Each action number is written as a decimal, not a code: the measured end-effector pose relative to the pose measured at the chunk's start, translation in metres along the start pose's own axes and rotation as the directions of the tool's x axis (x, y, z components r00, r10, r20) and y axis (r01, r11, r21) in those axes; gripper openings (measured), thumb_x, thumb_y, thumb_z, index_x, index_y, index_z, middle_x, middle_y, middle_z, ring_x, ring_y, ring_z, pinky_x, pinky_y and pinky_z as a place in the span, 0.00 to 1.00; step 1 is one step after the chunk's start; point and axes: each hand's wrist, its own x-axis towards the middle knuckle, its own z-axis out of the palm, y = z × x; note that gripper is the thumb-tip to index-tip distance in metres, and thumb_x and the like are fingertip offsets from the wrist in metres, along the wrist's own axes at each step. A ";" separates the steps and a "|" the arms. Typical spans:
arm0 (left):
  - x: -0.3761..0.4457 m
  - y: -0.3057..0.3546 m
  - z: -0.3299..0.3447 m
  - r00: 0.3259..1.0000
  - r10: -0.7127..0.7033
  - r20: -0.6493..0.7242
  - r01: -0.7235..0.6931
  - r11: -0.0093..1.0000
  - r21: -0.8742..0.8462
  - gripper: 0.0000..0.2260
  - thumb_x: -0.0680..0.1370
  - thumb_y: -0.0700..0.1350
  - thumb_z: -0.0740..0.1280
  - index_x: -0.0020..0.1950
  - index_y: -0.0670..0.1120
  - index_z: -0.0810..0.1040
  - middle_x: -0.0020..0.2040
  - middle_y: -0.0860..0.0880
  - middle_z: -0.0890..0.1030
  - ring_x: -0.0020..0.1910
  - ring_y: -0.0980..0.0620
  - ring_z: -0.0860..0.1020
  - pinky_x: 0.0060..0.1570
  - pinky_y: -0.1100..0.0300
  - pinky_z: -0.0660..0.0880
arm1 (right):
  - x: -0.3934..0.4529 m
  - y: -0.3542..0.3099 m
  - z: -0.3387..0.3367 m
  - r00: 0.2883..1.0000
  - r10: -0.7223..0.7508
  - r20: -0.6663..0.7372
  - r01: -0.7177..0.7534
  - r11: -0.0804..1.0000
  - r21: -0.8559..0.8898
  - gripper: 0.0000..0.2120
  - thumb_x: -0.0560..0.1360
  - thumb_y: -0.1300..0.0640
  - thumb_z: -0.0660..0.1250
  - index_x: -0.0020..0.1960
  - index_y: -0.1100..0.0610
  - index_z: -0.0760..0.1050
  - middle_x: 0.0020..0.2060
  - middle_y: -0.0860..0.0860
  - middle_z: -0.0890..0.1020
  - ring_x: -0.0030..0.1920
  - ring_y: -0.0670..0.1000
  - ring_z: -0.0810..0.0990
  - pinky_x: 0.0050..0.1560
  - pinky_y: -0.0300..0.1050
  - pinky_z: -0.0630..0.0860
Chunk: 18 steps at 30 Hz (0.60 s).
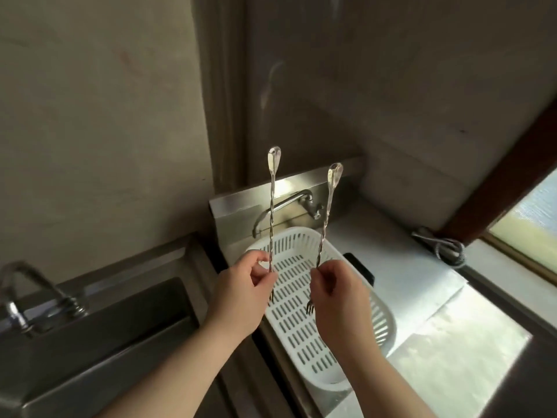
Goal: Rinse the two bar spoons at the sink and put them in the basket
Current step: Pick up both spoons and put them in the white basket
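I hold two long twisted metal bar spoons upright, bowls up and small fork ends down. My left hand [245,292] pinches the left bar spoon [272,203] low on its stem. My right hand [339,300] pinches the right bar spoon [328,206] the same way. Both hang above a white slotted plastic basket [304,348], which has nothing in it and rests in the sink in front of me. A metal faucet [283,206] curves out from the steel backsplash just behind the spoons.
A second, darker steel sink [126,324] with its own faucet [27,297] lies to the left. A steel counter [422,273] runs right of the basket, with a coiled metal hose [449,248] by the window frame. Walls close in behind.
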 end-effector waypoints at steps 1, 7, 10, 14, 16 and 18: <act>0.002 0.003 0.013 0.998 -0.031 0.047 0.031 0.999 -0.015 0.08 0.76 0.47 0.69 0.51 0.59 0.75 0.42 0.64 0.81 0.37 0.63 0.82 0.31 0.67 0.79 | 0.006 0.010 -0.004 1.000 0.028 0.007 -0.028 0.999 -0.020 0.09 0.76 0.54 0.65 0.38 0.46 0.72 0.34 0.46 0.80 0.33 0.46 0.79 0.32 0.48 0.79; 0.007 -0.002 0.084 0.918 -0.345 0.197 0.339 0.939 0.064 0.06 0.74 0.46 0.71 0.45 0.54 0.75 0.39 0.54 0.83 0.36 0.57 0.83 0.34 0.61 0.80 | 0.031 0.081 0.009 0.968 0.200 0.150 -0.163 0.960 -0.228 0.09 0.77 0.58 0.60 0.39 0.52 0.72 0.34 0.49 0.80 0.31 0.51 0.80 0.29 0.47 0.77; 0.011 -0.011 0.108 0.840 -0.493 0.227 0.470 0.870 0.149 0.04 0.73 0.44 0.71 0.44 0.51 0.77 0.40 0.51 0.84 0.38 0.53 0.83 0.42 0.56 0.82 | 0.035 0.112 0.024 0.939 0.276 0.204 -0.197 0.920 -0.339 0.09 0.77 0.62 0.60 0.39 0.53 0.73 0.35 0.49 0.79 0.31 0.48 0.79 0.28 0.42 0.75; 0.016 -0.027 0.137 0.749 -0.604 0.271 0.563 0.797 0.219 0.03 0.71 0.40 0.70 0.43 0.46 0.80 0.40 0.47 0.85 0.42 0.47 0.84 0.47 0.53 0.82 | 0.036 0.145 0.037 0.880 0.386 0.278 -0.212 0.841 -0.498 0.08 0.76 0.65 0.59 0.45 0.57 0.75 0.37 0.51 0.80 0.34 0.48 0.79 0.32 0.42 0.77; 0.018 -0.037 0.150 0.708 -0.657 0.259 0.615 0.754 0.231 0.07 0.70 0.38 0.69 0.48 0.43 0.80 0.43 0.44 0.84 0.44 0.44 0.83 0.46 0.53 0.82 | 0.032 0.155 0.043 0.861 0.405 0.308 -0.175 0.803 -0.569 0.07 0.76 0.65 0.59 0.45 0.56 0.74 0.35 0.49 0.77 0.34 0.47 0.76 0.33 0.41 0.73; 0.019 -0.045 0.161 0.675 -0.699 0.236 0.662 0.715 0.224 0.09 0.71 0.36 0.67 0.51 0.42 0.79 0.45 0.43 0.84 0.44 0.44 0.83 0.40 0.55 0.81 | 0.031 0.160 0.047 0.842 0.424 0.335 -0.147 0.776 -0.613 0.07 0.74 0.65 0.61 0.42 0.55 0.72 0.32 0.48 0.73 0.32 0.47 0.72 0.31 0.41 0.69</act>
